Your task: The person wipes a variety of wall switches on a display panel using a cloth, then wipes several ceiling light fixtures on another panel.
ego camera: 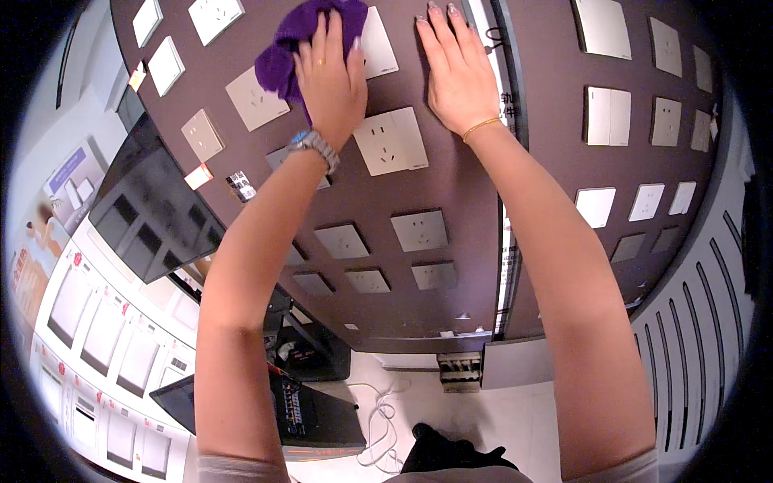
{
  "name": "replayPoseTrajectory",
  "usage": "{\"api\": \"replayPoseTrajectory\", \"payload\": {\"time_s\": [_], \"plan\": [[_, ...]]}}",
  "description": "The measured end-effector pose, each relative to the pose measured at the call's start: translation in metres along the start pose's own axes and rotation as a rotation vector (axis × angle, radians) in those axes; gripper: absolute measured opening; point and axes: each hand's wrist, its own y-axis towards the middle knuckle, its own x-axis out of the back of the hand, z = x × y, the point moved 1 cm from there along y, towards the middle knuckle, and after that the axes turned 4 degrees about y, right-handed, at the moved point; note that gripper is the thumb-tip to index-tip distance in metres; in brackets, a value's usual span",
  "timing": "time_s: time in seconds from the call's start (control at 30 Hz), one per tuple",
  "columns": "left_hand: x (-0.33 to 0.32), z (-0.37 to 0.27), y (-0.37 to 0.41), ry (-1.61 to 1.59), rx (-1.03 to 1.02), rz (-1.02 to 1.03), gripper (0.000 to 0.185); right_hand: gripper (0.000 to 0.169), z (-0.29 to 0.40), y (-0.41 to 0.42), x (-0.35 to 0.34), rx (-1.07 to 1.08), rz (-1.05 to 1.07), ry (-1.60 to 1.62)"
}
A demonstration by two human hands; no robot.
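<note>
My left hand presses a purple cloth against a brown display panel, fingers spread over the fabric. The cloth partly covers a white wall plate and touches the corner of a beige socket plate. Just below that hand sits a larger double socket plate. My right hand lies flat on the panel, fingers a little apart with nothing in them, beside a white strip that bears writing. Under my left wrist, a grey plate is partly hidden.
More sockets and a two-part switch plate are mounted on the panel's right section. A dark screen stands at left, before lit shelves. Below are a black box-shaped device, loose white cables on the floor and a slatted panel.
</note>
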Motion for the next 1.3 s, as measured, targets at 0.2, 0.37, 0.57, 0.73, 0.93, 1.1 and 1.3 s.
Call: {"api": "replayPoseTrajectory", "payload": {"time_s": [0.2, 0.37, 0.57, 0.73, 0.93, 1.1, 1.3], "plan": [[0.006, -0.036, 0.030, -0.021, 0.015, 0.174, 0.047, 0.057, -0.003, -0.002, 0.003, -0.016, 0.026, -0.010], [0.024, -0.062, 0.044, -0.124, 0.123, 0.671, 0.049, 0.057, -0.008, -0.005, 0.000, -0.031, 0.019, 0.027], [0.011, -0.036, -0.004, -0.089, -0.207, 0.449, 0.039, 0.056, -0.008, -0.004, -0.003, -0.089, -0.051, 0.135], [0.013, -0.032, -0.042, -0.208, -0.273, 0.409, 0.026, 0.054, -0.009, -0.004, -0.004, -0.049, -0.036, 0.083], [0.031, -0.032, -0.057, -0.193, -0.147, 0.768, 0.032, 0.054, -0.010, -0.007, -0.001, 0.009, -0.051, 0.086], [0.039, -0.006, -0.081, -0.169, -0.200, 0.641, 0.030, 0.055, -0.011, -0.006, -0.005, 0.031, -0.056, 0.027], [0.052, 0.014, -0.110, -0.128, -0.112, 0.415, 0.029, 0.053, -0.009, -0.006, -0.003, -0.002, -0.003, -0.009]]}}
